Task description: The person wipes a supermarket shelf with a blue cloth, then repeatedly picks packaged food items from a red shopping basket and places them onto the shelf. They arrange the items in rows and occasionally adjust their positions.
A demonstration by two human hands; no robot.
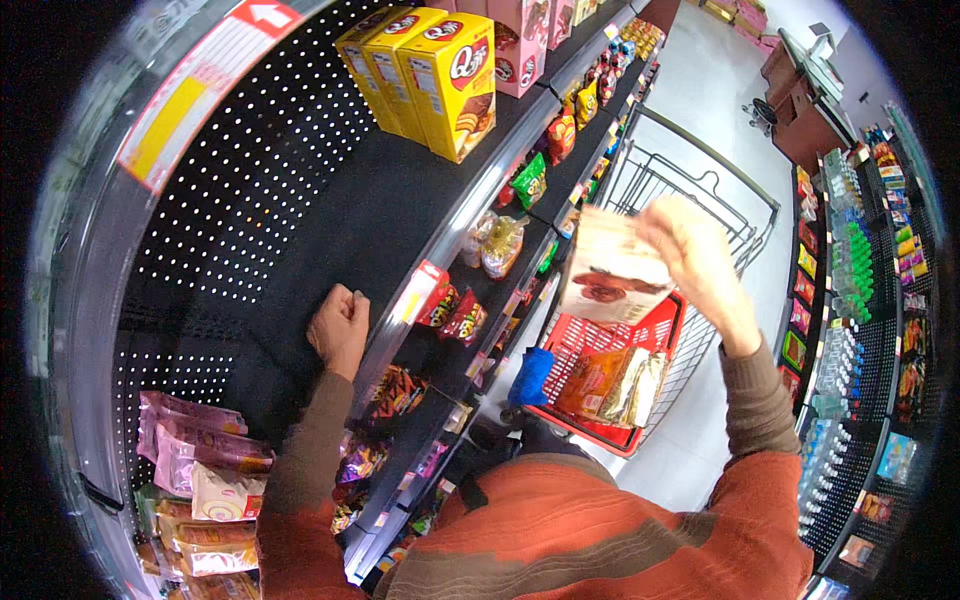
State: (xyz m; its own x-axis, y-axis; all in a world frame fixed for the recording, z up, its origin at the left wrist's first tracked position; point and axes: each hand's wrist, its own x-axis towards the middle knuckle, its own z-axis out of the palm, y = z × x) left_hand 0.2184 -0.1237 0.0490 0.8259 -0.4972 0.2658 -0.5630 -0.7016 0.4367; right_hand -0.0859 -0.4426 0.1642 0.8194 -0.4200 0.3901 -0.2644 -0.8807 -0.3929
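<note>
My right hand [686, 262], blurred by motion, grips the upper edge of a pale cardboard carton [619, 281] with a dark red emblem. The carton is above a red plastic shopping basket [664, 330], covering part of it. Inside the basket lie an orange packet [596, 379] and a shiny gold packet [634, 386]. Something blue and soft [531, 377], perhaps cloth, is at the basket's left rim. My left hand [341, 330] makes a fist at the front of the black shelf [300, 277], with nothing visible in it.
Yellow snack cartons [450, 86] and pink cartons [521, 49] stand farther along the shelf. Pink packets [202, 450] sit at its near end. A wire shopping cart [697, 187] stands around the basket. Bottles [851, 270] line the shelving across the aisle; a counter [806, 105] is beyond.
</note>
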